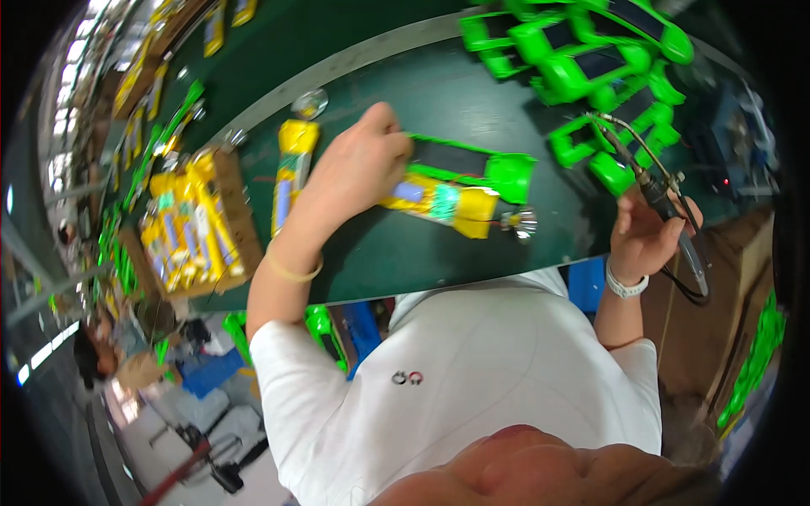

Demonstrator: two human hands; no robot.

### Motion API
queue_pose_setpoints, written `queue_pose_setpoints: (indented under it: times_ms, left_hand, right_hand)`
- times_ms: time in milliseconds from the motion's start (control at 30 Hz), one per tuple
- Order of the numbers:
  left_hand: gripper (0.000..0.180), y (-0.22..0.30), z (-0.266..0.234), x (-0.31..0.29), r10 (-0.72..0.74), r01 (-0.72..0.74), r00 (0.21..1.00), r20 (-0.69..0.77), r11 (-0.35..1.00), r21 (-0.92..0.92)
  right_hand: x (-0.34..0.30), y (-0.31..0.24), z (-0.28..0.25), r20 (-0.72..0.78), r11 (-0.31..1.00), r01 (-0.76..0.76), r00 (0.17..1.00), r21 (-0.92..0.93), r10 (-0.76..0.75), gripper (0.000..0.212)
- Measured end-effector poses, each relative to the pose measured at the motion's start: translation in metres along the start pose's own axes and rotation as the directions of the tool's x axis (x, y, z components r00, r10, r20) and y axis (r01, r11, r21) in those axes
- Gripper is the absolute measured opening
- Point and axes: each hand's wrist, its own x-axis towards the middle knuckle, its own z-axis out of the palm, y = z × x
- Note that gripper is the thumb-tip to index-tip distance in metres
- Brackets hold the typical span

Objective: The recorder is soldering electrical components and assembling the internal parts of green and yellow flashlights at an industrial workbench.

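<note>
My left hand (361,167) is closed at the left end of a green plastic housing (510,175) with a dark panel, its fingertips partly hidden. A yellow-wrapped battery pack (471,211) lies along the housing's near side, partly under that hand. Thin wires run from the pack's right end to a small round lamp with a shiny reflector (525,222). On the right, my right hand (645,234) holds a soldering iron (651,187) with a thin metal feed tube, its tip pointing up and left. Another yellow battery pack (295,160) lies left of my left hand.
Green housings (591,63) are piled at the far right of the dark green table (405,261). A cardboard box (232,198) with several yellow packs stands left. A loose reflector lamp (310,103) lies farther back. Blue equipment (721,143) sits beyond my right hand.
</note>
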Motion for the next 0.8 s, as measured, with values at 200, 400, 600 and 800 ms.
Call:
queue_pose_setpoints:
  times_ms: [200, 400, 600, 800]
  left_hand:
    - [0.006, 0.010, -0.008, -0.005, -0.079, 0.079, 0.997, -0.003, 0.996, -0.032]
    - [0.006, 0.012, -0.007, -0.001, -0.055, 0.055, 0.998, 0.013, 0.999, -0.003]
    - [0.010, 0.012, -0.015, -0.005, -0.038, 0.038, 0.999, 0.009, 0.999, 0.000]
    - [0.022, -0.007, 0.000, 0.008, 0.265, -0.244, 0.949, -0.170, 0.960, 0.137]
  right_hand:
    - [0.003, -0.004, -0.034, 0.240, 0.965, 0.110, 0.969, -0.239, -0.051, 0.042]
    - [-0.001, -0.004, -0.027, 0.292, 0.886, 0.128, 0.956, -0.445, 0.008, 0.052]
    - [0.011, 0.002, -0.022, 0.341, 0.865, 0.364, 0.907, -0.346, -0.246, 0.048]
    - [0.017, 0.008, -0.011, 0.422, 0.831, 0.433, 0.865, -0.350, -0.273, 0.046]
